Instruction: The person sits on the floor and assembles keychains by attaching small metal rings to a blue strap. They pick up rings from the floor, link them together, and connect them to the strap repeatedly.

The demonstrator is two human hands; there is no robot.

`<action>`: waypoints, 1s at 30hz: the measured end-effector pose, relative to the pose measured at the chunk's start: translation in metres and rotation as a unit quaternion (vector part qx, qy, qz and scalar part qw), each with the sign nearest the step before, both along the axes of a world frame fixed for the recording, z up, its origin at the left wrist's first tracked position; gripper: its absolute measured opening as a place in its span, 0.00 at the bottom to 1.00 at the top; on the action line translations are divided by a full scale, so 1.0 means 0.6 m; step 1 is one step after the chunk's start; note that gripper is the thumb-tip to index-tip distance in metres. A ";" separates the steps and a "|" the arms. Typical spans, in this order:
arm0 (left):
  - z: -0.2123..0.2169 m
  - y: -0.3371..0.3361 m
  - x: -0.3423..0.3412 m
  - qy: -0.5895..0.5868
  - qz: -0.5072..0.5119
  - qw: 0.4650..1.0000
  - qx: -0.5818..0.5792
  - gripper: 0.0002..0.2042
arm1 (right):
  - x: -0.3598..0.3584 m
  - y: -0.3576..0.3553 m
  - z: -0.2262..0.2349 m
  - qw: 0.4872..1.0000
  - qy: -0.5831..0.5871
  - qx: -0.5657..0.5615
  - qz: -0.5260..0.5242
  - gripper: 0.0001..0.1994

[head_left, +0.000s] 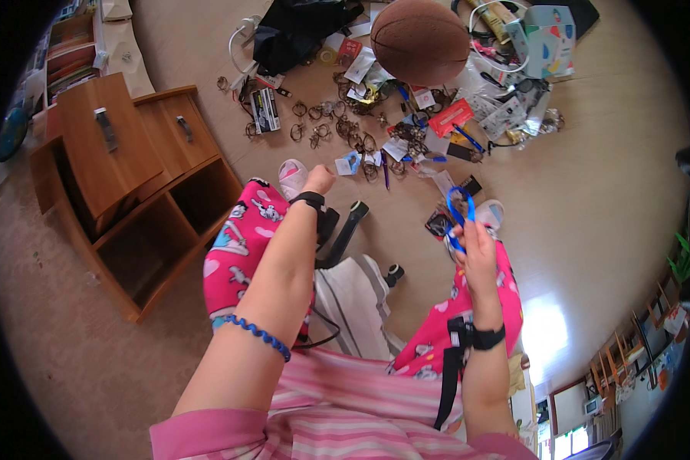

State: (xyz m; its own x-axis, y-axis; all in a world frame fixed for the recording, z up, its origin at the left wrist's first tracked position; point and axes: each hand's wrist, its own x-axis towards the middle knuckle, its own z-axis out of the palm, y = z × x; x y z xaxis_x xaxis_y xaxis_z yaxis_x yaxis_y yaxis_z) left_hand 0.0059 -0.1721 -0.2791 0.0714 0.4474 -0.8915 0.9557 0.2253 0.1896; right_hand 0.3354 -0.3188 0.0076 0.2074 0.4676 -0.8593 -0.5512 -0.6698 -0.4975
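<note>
Bare pale floor (590, 199) lay open to the right of the brown ball (420, 40), while a wooden cabinet (130, 176) with open shelves closed off the room well to the ball's left. Below the ball spread a litter of small things: a red flat package (451, 117), white packets (360, 65), and dark wire rings (337, 126). Right of the ball stood a white carton with coloured shapes (550, 38). The right hand (477, 253), well below the ball, pinched a blue loop (458, 216) that rose above its fingertips. The left hand (318, 180), below and left of the ball, was closed into a fist just above the rings; whether it held anything could not be told.
</note>
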 end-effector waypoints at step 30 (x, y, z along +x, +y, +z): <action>-0.209 0.022 -0.050 0.013 0.105 0.893 0.438 0.19 | -0.036 -0.068 -0.003 0.996 -0.087 0.021 -0.001 0.12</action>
